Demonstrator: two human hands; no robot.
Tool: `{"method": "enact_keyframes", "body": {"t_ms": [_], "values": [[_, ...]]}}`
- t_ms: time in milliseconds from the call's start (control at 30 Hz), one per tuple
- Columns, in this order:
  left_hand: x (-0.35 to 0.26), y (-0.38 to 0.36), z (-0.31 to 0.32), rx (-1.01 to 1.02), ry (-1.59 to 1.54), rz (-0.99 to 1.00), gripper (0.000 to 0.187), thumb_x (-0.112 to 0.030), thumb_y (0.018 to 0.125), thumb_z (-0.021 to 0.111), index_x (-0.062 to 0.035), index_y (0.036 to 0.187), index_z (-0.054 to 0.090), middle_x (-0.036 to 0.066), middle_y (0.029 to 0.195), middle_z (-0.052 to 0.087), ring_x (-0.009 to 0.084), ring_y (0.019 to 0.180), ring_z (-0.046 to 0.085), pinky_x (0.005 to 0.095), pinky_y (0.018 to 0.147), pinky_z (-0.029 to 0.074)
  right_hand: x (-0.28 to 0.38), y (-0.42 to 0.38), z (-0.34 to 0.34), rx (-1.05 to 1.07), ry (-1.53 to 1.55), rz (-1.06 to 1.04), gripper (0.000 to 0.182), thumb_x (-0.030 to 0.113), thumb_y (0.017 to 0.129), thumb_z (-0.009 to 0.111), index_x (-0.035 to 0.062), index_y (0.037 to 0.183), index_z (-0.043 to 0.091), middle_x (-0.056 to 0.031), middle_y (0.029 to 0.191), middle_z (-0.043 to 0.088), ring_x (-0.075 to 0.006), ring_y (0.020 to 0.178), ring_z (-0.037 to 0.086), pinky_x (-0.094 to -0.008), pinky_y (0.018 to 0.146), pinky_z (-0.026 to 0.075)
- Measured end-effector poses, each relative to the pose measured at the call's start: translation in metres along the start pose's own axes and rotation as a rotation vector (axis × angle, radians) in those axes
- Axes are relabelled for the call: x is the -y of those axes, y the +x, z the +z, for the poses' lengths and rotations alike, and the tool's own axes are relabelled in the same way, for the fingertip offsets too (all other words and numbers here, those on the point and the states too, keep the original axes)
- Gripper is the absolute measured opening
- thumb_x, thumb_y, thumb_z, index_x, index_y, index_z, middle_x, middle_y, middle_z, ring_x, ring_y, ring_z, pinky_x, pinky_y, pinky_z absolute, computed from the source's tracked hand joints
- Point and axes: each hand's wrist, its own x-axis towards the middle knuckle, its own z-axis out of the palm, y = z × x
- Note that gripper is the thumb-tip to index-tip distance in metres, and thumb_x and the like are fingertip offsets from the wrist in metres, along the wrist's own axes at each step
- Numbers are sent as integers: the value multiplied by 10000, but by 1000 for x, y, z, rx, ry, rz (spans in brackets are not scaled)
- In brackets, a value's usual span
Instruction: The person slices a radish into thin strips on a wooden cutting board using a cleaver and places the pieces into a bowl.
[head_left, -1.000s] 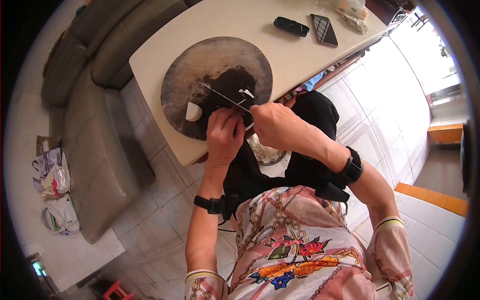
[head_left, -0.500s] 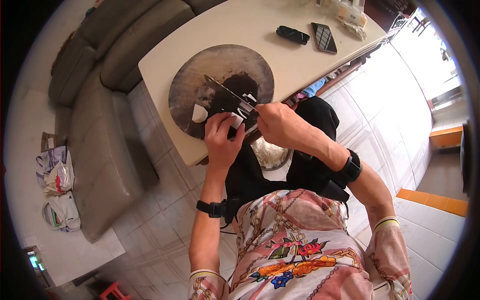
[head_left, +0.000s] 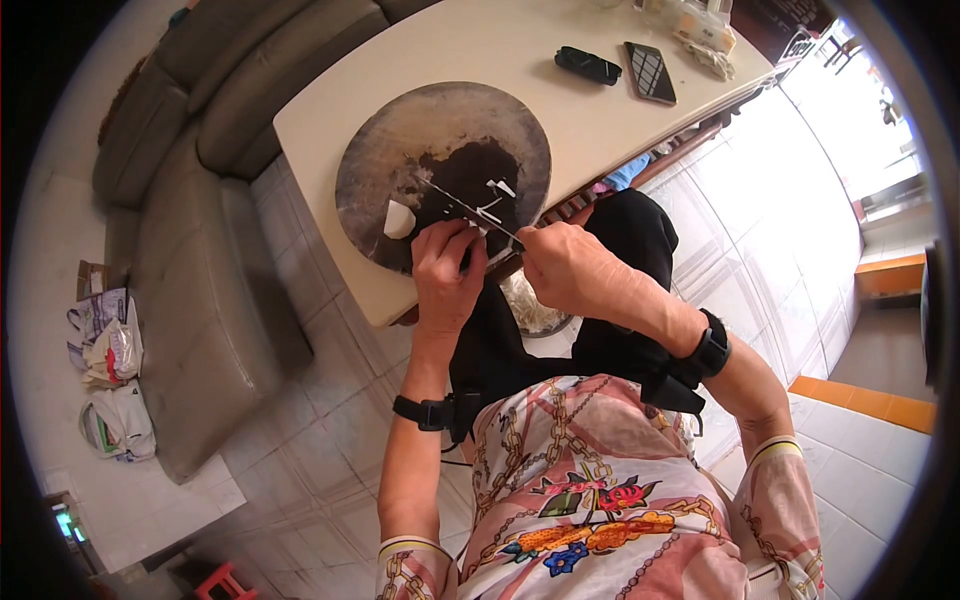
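Note:
A round, dark-stained chopping board (head_left: 440,110) lies on the table. My right hand (head_left: 575,268) is closed round the handle of a knife (head_left: 455,200), whose blade points up and left across the board, seen nearly edge-on. Beside the blade, at the board's near edge, my left hand (head_left: 448,265) has its fingers bent onto a white piece of vegetable, mostly hidden by them. To their left sits a larger white chunk (head_left: 399,219), perhaps radish. Thin white strips (head_left: 501,188) are scattered right of the blade. Below the board, a bowl of white shreds (head_left: 535,303) shows between my knees.
Farther along the table (head_left: 330,110) lie a black case (head_left: 588,66) and a phone (head_left: 650,72), with a tissue pack (head_left: 706,28) at the far end. A grey sofa (head_left: 200,250) stands on the left, with bags (head_left: 118,420) beyond it.
My right hand and the knife have shifted slightly down and right, with the blade now turned more edge-on. My left fingers have curled more tightly, covering most of the white piece.

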Motion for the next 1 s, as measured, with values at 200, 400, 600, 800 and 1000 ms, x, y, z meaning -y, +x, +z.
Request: {"method": "enact_keyframes", "body": {"t_ms": [200,400,600,800,1000], "values": [[0,-1,-2,19,20,0,147,-28,711,695,-42,853,658,77,929,636,290,919,582,395,823,446,13,-2,7,-25,-191,-102,130,8,750,555,-70,853,541,-232,611,577,-407,614,617,-481,569,489],[-1,-3,-4,61,41,7,143,-29,728,679,-32,870,654,94,971,618,302,953,566,409,835,439,16,16,20,-76,-228,-158,153,15,723,576,-74,843,541,-230,635,596,-403,624,633,-468,585,504],[1,-6,-4,39,-1,13,144,-17,738,666,-25,881,652,96,953,609,300,950,564,410,838,439,11,9,11,-75,-140,-97,153,29,721,581,-69,823,524,-228,617,587,-414,595,613,-477,561,491],[0,-5,-5,39,6,13,137,-12,734,669,-22,869,646,100,941,609,307,927,567,409,831,439,15,-4,11,-29,-221,-89,158,21,709,585,-73,820,522,-214,569,566,-393,537,599,-466,502,474],[-1,-5,-5,43,25,19,134,-20,731,678,-26,861,645,97,947,613,308,925,570,409,830,439,16,17,23,-84,-217,-183,174,17,687,592,-72,826,536,-223,613,590,-401,599,620,-469,551,491]]}}
